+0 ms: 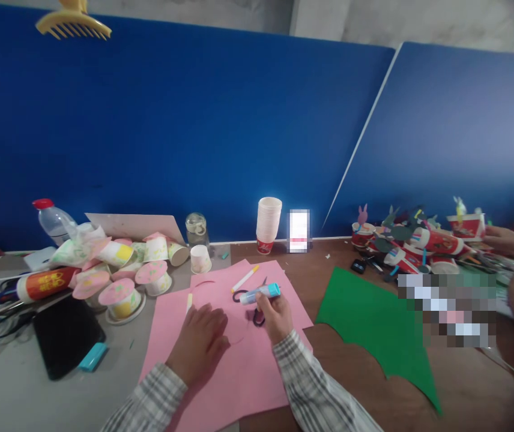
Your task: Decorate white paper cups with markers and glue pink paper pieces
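Pink paper sheets point(243, 384) lie overlapping in front of me. My left hand point(200, 342) rests on them, fingers spread, with a small pale yellow strip point(189, 302) just beyond it. My right hand point(274, 315) holds a light blue glue stick point(261, 293) with a brighter blue cap end, tilted above the sheets. Black-handled scissors point(259, 318) lie partly hidden beneath the stick and right hand. A white and yellow marker point(245, 279) rests on the pink paper behind them.
Stacked paper cups point(268, 222) stand at the back. Decorated cups point(117, 297), a black tablet point(68, 336) and a bottle point(54, 222) are left. Green paper point(374, 324) lies right, beside red cups point(437, 241) and another person's hand point(513, 243).
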{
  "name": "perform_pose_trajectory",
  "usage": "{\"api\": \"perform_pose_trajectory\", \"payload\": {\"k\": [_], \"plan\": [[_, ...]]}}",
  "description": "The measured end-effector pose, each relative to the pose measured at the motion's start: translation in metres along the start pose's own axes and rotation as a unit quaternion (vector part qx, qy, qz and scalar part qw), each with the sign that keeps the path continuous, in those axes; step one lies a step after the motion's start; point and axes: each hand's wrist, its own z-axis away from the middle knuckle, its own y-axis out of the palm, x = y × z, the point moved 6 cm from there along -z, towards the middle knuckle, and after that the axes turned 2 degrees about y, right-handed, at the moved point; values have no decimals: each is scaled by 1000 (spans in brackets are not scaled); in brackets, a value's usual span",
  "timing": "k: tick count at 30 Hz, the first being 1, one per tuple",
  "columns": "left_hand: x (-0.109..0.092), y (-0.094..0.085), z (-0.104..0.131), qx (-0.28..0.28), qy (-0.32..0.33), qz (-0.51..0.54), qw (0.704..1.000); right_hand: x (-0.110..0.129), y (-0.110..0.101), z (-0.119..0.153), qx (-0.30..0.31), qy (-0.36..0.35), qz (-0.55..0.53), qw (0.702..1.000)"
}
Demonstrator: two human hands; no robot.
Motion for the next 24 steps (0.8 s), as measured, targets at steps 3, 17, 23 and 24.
{"api": "perform_pose_trajectory", "payload": {"k": [3,17,23,24], "plan": [[3,7,1,26,-10,-3,1000,1,4,4,16,-18,17,1000],[1,7,-1,14,-17,4,1000,4,12,12,40,-34,56,997],[1,8,-2,41,-18,-8,999,-9,24,21,118,29,28,992],[2,8,-2,47,-21,-9,999,-9,26,22,136,23,37,990]]}}
